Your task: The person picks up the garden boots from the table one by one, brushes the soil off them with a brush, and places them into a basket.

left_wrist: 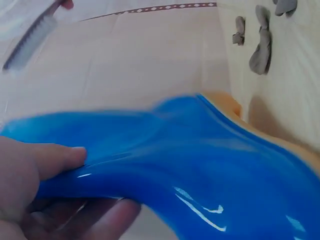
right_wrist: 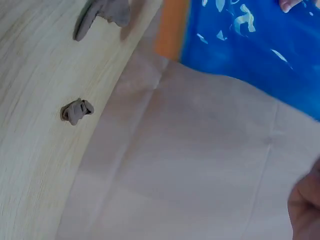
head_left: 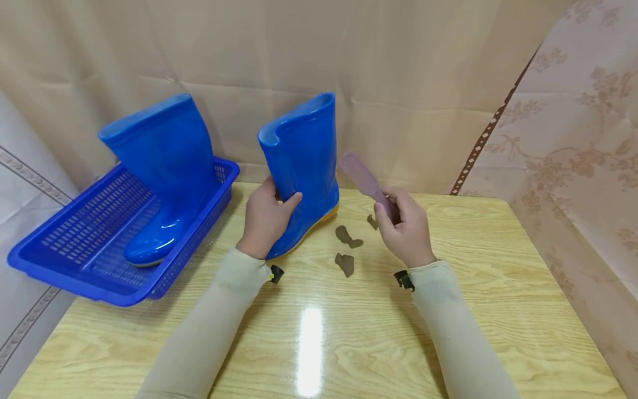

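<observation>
Mid-frame, the left hand (head_left: 266,219) grips the boot (head_left: 303,166) at its ankle; the right hand (head_left: 406,227) clasps a brush (head_left: 364,178). Glossy rubber looks slippery and floppy above, so the firm ankle seems the best hold.

Blue boot (right_wrist: 250,45), orange sole, above table (right_wrist: 35,150); grey lumps (right_wrist: 76,111) on wood.

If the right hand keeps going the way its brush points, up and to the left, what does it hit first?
Most likely the boot gripped by the left hand. The brush in the right hand angles toward its shaft with nothing visible between, though depth is hard to judge.
</observation>
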A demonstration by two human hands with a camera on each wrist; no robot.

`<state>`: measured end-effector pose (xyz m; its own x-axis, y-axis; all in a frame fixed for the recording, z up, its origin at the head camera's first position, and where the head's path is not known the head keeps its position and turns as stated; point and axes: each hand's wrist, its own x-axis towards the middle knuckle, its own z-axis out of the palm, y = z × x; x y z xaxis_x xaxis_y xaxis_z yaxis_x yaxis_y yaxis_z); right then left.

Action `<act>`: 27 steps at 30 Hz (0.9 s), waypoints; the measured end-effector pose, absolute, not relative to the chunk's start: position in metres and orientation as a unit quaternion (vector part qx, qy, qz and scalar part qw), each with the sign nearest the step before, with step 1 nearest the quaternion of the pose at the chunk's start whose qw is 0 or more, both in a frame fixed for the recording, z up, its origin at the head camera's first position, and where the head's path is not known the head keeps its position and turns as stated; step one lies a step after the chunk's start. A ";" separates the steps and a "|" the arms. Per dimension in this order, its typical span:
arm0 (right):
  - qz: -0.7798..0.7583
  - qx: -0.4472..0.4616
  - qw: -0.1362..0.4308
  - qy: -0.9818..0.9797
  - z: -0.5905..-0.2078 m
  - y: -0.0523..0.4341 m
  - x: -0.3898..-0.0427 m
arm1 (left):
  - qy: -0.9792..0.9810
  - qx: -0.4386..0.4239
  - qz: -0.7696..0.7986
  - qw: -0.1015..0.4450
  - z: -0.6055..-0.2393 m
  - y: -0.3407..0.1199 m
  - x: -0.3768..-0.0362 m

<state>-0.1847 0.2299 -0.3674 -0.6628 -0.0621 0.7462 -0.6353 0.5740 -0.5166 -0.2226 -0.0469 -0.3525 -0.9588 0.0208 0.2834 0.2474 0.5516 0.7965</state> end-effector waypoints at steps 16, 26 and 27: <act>0.319 0.261 0.225 -0.883 -0.374 0.216 -0.184 | -0.880 -0.187 -0.436 0.007 -0.346 -0.049 -0.221; 0.325 0.209 0.189 -0.903 -0.383 0.218 -0.189 | -0.880 -0.199 -0.431 -0.022 -0.345 -0.049 -0.220; 0.321 0.201 0.177 -0.908 -0.384 0.219 -0.190 | -0.881 -0.191 -0.433 -0.025 -0.345 -0.050 -0.220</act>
